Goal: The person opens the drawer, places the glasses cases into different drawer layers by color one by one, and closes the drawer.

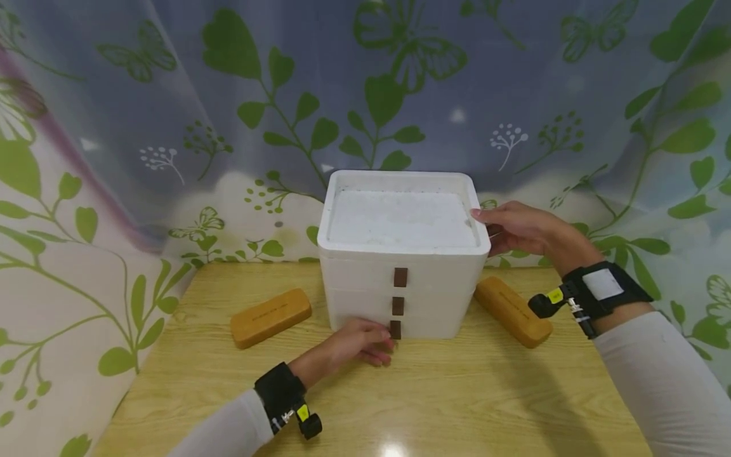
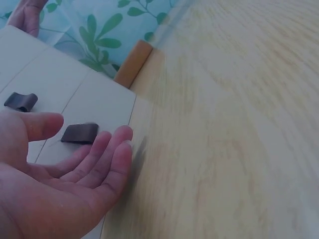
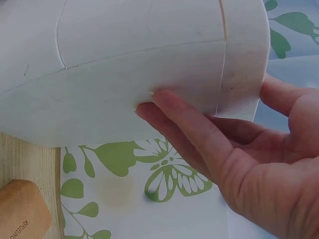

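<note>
A white drawer box (image 1: 360, 276) with a recessed top stands on the table, three brown pull tabs down its front. My left hand (image 1: 356, 344) is at the lowest tab (image 1: 395, 329). In the left wrist view, its loosely bent fingers and thumb are apart, with that brown tab (image 2: 79, 133) just beyond them. At the box's right side, my right hand (image 1: 522, 230) holds the upper edge, thumb at the rim. The right wrist view shows fingertips (image 3: 167, 102) against the white side wall (image 3: 124, 89).
One tan oblong case (image 1: 271, 317) lies left of the box, and another tan case (image 1: 514, 312) lies at its right. Behind the wooden table (image 1: 434, 393) hangs a leaf-and-butterfly patterned curtain (image 1: 274, 190).
</note>
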Tool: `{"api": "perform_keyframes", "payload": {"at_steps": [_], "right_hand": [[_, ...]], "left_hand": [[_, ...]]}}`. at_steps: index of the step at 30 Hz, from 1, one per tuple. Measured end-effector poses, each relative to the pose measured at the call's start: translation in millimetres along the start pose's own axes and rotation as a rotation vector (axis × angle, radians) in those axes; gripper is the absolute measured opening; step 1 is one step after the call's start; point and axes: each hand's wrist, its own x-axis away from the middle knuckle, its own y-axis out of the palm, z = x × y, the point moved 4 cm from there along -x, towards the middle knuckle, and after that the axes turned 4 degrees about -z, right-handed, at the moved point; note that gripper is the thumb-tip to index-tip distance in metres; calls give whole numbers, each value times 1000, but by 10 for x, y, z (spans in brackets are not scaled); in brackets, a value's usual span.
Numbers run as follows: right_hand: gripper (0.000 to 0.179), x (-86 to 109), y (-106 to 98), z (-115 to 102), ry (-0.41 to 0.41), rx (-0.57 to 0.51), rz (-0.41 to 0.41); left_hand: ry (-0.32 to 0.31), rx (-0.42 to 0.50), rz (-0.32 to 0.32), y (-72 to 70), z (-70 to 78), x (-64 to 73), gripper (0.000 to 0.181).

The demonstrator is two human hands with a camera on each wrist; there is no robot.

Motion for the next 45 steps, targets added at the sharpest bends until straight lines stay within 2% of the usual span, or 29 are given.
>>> {"api": "perform_keyframes", "payload": {"at_steps": [5,11,15,20,26,30,45], "right_hand": [[72,6,-1,0,-7,3,-7],[73,16,-18,10,-16,9,-6],[74,13,-12,14,-13,17,2],[73,-2,10,16,-20,14,7],[73,-10,18,21,-24,21,28],[72,-15,25,23,-19,24,33],[76,-22,36,37,-26,27,63]], "left_hand": [[-17,46,-3,54,-30,-32,43],[-25,109,7,134,14,-124,44],[-9,104,46,188,9,-179,41],[15,55,108,207,-12,-204,42],[25,22,129,203,14,-179,37],[18,3,120,213,29,-155,33],[-30,-39,53,212,1,-73,40]]}}
